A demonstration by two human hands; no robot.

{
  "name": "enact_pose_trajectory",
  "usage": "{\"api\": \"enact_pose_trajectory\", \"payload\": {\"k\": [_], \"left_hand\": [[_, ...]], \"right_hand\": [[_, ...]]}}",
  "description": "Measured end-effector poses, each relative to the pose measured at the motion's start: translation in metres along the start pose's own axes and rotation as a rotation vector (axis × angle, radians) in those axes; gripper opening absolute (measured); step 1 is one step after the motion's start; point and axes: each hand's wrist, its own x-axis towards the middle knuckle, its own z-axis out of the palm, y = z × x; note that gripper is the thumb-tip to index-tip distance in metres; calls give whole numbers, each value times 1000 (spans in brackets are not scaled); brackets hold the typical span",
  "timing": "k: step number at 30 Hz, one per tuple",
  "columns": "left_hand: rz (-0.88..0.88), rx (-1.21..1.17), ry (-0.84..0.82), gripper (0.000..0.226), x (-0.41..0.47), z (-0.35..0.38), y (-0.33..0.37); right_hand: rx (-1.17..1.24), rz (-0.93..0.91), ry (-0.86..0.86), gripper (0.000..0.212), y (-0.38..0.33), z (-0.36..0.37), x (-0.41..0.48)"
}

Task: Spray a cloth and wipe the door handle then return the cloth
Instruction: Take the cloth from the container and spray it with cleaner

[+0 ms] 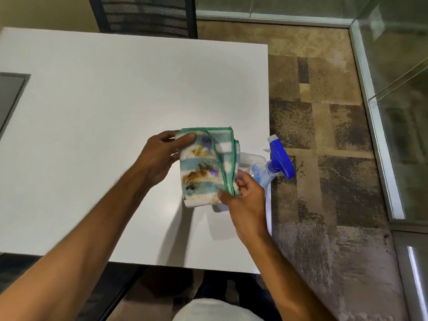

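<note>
A folded cloth [203,167] with blue and white stripes, a green stitched edge and brown and purple stains is held above the white table [115,112]. My left hand [162,156] grips its upper left corner with the thumb on top. My right hand [245,200] pinches its lower right corner. A clear spray bottle with a blue trigger head [278,158] stands at the table's right edge, just behind my right hand and partly hidden by the cloth. No door handle is in view.
A clear plastic container [252,158] sits beside the bottle, mostly hidden by the cloth. A dark mesh chair [148,17] stands behind the table. Patterned carpet [324,135] lies to the right, bounded by glass partitions with metal frames [370,112]. A grey panel [9,98] lies at the left edge.
</note>
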Motion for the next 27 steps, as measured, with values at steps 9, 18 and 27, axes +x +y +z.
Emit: {"api": "enact_pose_trajectory", "payload": {"k": [9,18,27], "left_hand": [[-305,-290,-144,66,-66,-1,-21],[-236,-436,78,63,-84,7,-31],[-227,-486,-15,51,-93,10,-24]], "right_hand": [[276,149,-272,49,-18,-21,-12],[41,-24,87,23,13,-51,-23],[-73,-221,151,66,11,-86,7]]}}
